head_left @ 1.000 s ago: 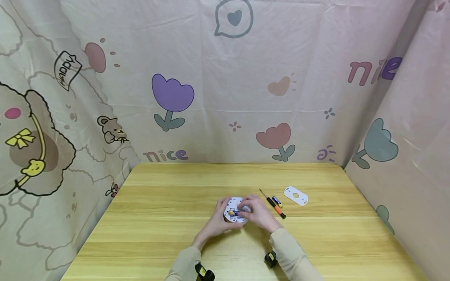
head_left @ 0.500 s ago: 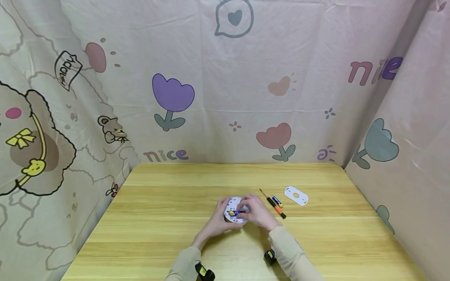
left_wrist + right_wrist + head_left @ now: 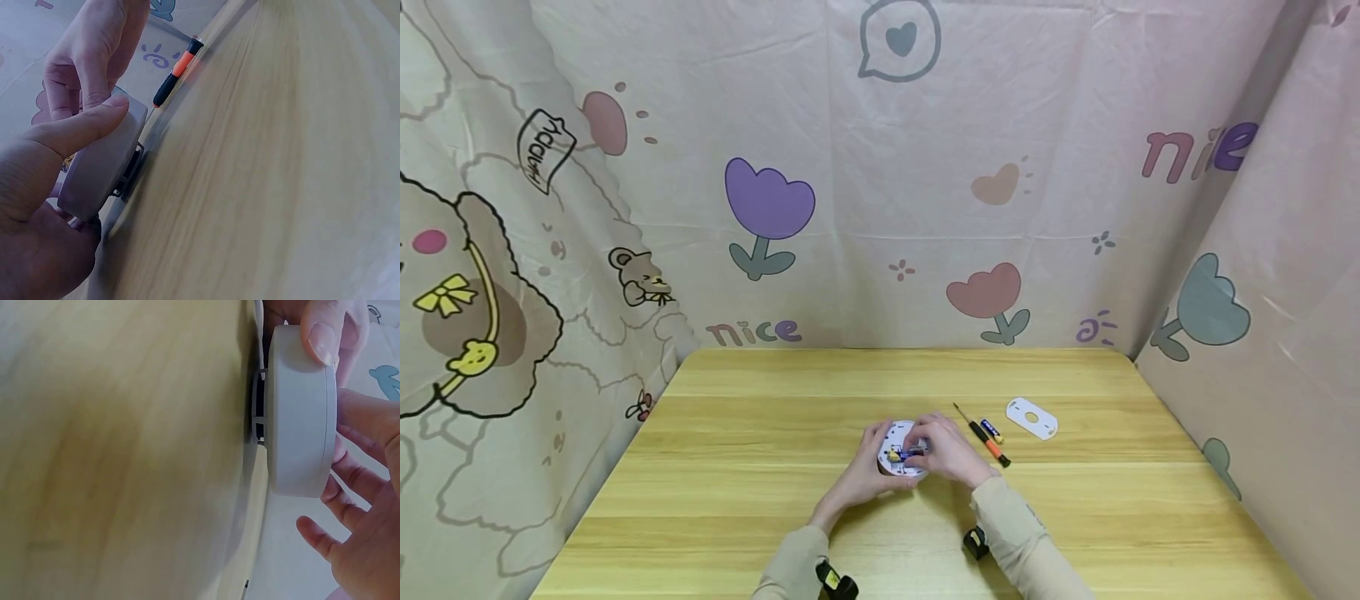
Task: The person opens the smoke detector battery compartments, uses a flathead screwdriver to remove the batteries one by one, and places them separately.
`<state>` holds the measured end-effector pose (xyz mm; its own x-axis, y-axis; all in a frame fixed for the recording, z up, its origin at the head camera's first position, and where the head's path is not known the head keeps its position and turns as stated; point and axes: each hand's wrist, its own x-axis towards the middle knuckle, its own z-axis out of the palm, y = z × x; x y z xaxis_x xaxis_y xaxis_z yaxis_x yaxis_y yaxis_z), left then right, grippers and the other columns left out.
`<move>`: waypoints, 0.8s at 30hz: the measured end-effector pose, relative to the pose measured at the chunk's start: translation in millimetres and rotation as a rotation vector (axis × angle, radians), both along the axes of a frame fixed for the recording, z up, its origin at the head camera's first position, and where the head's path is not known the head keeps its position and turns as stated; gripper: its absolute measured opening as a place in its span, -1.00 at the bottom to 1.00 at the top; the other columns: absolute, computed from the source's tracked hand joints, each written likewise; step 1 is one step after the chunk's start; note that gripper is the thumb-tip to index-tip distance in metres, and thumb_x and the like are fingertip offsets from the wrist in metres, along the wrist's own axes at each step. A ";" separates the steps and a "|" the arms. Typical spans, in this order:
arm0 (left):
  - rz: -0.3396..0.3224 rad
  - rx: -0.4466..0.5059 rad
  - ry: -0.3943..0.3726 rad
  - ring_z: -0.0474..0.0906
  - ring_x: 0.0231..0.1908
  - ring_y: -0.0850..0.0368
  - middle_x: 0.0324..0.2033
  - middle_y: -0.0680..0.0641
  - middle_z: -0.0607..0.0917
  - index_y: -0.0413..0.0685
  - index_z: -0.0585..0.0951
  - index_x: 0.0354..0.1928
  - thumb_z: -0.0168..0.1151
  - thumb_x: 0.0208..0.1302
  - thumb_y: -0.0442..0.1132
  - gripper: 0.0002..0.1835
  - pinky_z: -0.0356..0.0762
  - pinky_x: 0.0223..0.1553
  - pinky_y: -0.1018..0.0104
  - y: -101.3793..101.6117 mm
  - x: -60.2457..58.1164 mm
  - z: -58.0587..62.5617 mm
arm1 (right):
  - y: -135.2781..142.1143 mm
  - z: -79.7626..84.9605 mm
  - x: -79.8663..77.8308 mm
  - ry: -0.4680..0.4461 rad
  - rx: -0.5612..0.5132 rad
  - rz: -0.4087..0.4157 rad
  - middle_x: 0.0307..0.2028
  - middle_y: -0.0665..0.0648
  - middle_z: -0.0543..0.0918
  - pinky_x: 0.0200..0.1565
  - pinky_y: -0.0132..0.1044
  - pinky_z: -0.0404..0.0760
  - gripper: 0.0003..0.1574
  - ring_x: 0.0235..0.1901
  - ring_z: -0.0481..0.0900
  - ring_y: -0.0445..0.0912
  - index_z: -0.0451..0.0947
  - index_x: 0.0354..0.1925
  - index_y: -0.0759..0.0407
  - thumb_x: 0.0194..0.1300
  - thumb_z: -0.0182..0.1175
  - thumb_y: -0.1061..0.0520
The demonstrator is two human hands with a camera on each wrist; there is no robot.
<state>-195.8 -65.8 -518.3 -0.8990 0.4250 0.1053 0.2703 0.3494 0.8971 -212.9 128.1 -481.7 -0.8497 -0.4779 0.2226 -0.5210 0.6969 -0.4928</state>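
Note:
My left hand (image 3: pixel 872 468) grips a round white smoke detector (image 3: pixel 891 436) by its rim, its back turned up on the table. In the left wrist view the thumb lies along the detector's side wall (image 3: pixel 103 162). A blue and yellow battery (image 3: pixel 896 455) sits in the detector's back. My right hand (image 3: pixel 947 450) bends over it, thumb and fingertips pinching the battery's right end, which they partly hide. In the right wrist view a few right fingers (image 3: pixel 356 478) are at the detector's edge, and a slotted dark part (image 3: pixel 260 406) shows underneath.
Right of the hands lie a black and orange screwdriver (image 3: pixel 988 442), a second blue and yellow battery (image 3: pixel 992 430) and a white mounting plate (image 3: pixel 1032 418) with a central hole. Patterned curtains (image 3: pixel 887 167) stand behind and beside the wooden table (image 3: pixel 760 425).
My right hand has shifted very slightly left over the battery. The left hand and the detector keep their place.

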 end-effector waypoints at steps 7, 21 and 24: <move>-0.005 0.008 0.003 0.29 0.34 -0.31 0.44 -0.40 0.12 -0.33 -0.03 0.56 0.56 0.04 -0.12 0.21 0.24 0.45 -0.33 0.2 0.3 -0.7 | -2.0 3.5 0.1 0.006 0.036 0.020 -0.28 -0.02 0.74 0.27 0.13 0.44 -0.77 -0.10 0.62 -0.03 0.71 -0.35 0.03 -0.04 0.56 0.13; -0.009 0.015 -0.005 0.31 0.33 -0.27 0.44 -0.38 0.12 -0.30 -0.02 0.57 0.56 0.05 -0.11 0.20 0.27 0.45 -0.28 -1.0 -0.4 -0.8 | -5.6 4.8 6.1 0.186 0.218 0.060 -0.27 -0.08 0.74 0.09 -0.08 0.57 -0.81 -0.20 0.63 -0.19 0.70 -0.30 -0.01 0.08 0.50 0.10; -0.015 0.011 -0.002 0.32 0.31 -0.25 0.43 -0.37 0.13 -0.31 -0.02 0.56 0.56 0.05 -0.10 0.20 0.29 0.44 -0.26 -1.1 0.0 -0.4 | -6.1 3.9 7.7 0.184 0.220 0.054 -0.26 -0.08 0.72 0.07 -0.10 0.57 -0.80 -0.20 0.62 -0.20 0.68 -0.30 -0.01 0.08 0.49 0.12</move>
